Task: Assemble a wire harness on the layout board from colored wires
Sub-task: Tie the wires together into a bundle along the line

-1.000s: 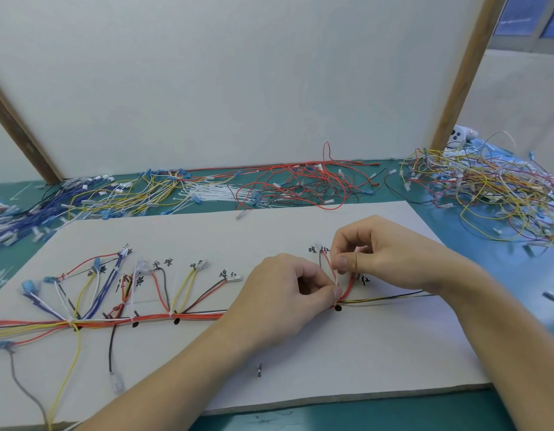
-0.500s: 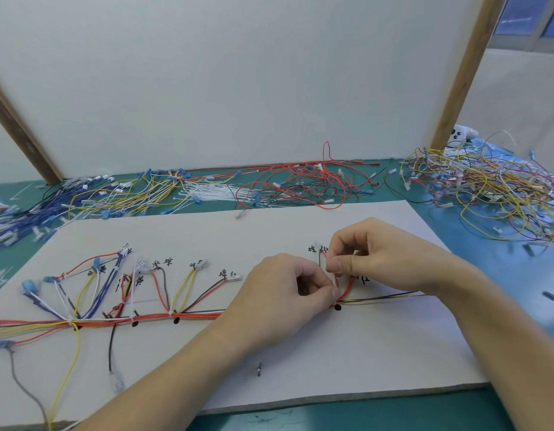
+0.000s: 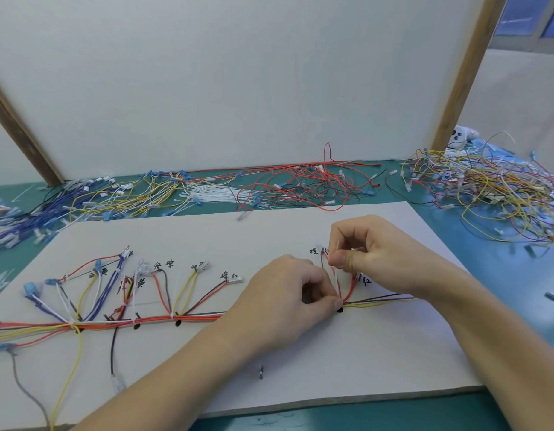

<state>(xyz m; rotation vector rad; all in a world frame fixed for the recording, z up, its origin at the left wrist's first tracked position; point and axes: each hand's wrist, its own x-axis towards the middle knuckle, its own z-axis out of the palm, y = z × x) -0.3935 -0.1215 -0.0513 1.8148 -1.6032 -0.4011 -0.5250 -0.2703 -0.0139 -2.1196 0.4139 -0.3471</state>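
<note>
The white layout board (image 3: 269, 237) lies flat, with a harness trunk (image 3: 176, 318) of red, yellow and black wires running along it and branches fanning up to handwritten labels. My left hand (image 3: 285, 306) pinches the trunk at a black dot (image 3: 340, 310) on the board. My right hand (image 3: 381, 253) pinches the upper end of a thin white cable tie (image 3: 335, 275) that rises from that spot beside a red branch wire (image 3: 350, 290). Black, yellow and purple wires (image 3: 384, 300) trail right from under my right hand.
Loose wire piles line the green table behind the board: blue and yellow (image 3: 98, 197), white cable ties (image 3: 213, 194), red (image 3: 300, 188), and a mixed tangle (image 3: 487, 188) at the right. A small metal piece (image 3: 261, 372) lies near the board's front edge. An upright white panel stands behind.
My right hand has shifted slightly left while still pinching the white tie. My left hand has stayed on the trunk at the black dot.
</note>
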